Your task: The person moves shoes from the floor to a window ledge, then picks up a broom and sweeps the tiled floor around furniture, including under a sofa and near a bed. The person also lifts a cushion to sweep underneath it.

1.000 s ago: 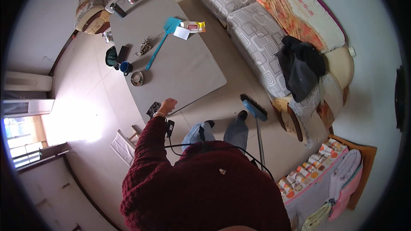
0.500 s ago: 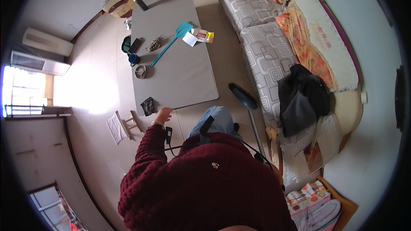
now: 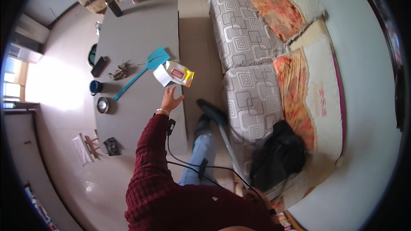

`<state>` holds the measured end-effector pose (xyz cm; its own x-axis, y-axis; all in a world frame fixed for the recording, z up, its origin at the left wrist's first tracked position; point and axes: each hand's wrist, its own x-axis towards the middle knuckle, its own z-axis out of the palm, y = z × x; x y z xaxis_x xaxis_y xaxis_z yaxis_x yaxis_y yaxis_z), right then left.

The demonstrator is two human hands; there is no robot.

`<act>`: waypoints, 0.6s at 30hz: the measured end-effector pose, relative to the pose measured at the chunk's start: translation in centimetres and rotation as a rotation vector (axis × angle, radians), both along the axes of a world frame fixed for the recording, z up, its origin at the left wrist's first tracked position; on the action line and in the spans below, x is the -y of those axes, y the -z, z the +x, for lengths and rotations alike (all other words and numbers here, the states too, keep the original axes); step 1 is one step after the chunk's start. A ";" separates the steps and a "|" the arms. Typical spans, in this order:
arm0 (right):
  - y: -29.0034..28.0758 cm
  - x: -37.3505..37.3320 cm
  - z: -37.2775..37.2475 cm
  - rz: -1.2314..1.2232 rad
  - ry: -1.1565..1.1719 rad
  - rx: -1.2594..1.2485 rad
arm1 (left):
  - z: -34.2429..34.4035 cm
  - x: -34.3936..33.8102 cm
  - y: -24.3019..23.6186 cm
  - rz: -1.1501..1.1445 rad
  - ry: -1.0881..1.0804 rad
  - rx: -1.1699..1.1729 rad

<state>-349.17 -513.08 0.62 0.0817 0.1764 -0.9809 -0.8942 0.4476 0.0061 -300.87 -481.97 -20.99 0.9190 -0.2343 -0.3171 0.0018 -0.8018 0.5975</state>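
My left hand (image 3: 172, 101) reaches over the table (image 3: 141, 124), its fingers spread and holding nothing. Just beyond the fingertips lies a white-and-yellow soft pack (image 3: 183, 75), apparently of wipes, with a white sheet or flap (image 3: 162, 75) at its left. Beside them a turquoise fly swatter (image 3: 158, 56) rests on the table, its long handle slanting towards me. Low on the right, my right hand (image 3: 257, 196) is partly hidden and blurred, at the upper end of the grey handle of a broom (image 3: 212, 111). The dark broom head is down by my foot, between table and sofa.
Along the table's left side are a blue mug (image 3: 96, 87), a metal bowl (image 3: 102, 105), a dark case (image 3: 99, 66) and a dried twiggy bundle (image 3: 120, 71). A black cloth (image 3: 111, 146) lies near the front corner, a small stool (image 3: 87, 149) beyond. The sofa (image 3: 250, 98) bears a black jacket (image 3: 278, 156).
I have stepped forward along the table. My left hand has moved from the table's near edge to beside the soft pack. The broom has come forward with me.
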 end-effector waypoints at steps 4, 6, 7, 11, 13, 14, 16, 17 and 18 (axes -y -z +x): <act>1.2 3.6 10.5 0.151 0.157 -0.003 | 7.8 7.3 4.6 0.239 0.080 0.006; 2.6 4.5 15.2 0.114 0.148 -0.068 | 10.4 8.1 6.5 0.338 0.181 0.049; 3.1 4.9 17.2 0.109 0.149 -0.086 | 11.4 7.5 7.2 0.432 0.264 0.060; 4.6 5.8 23.4 0.112 0.188 -0.016 | 12.0 4.3 8.0 0.388 0.323 0.134; 5.2 6.3 25.8 0.079 0.187 -0.060 | 11.4 2.3 7.1 0.380 0.197 0.127; 5.5 6.4 27.0 0.060 0.186 -0.053 | 11.8 1.7 6.7 0.425 0.170 0.069; 6.4 6.9 29.9 0.053 0.179 -0.031 | 14.7 1.5 6.6 0.471 0.079 -0.056; 7.0 7.0 31.3 0.052 0.173 0.005 | 17.0 1.8 6.9 0.373 0.046 0.062; 8.0 7.4 33.1 0.046 0.175 0.018 | 20.1 2.9 7.8 0.310 -0.002 0.194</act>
<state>-316.07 -520.52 -7.38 0.1330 0.2026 -0.9702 -0.8028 0.5960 0.0145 -280.76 -484.90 -28.82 0.9694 -0.1522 -0.1928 -0.0856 -0.9450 0.3156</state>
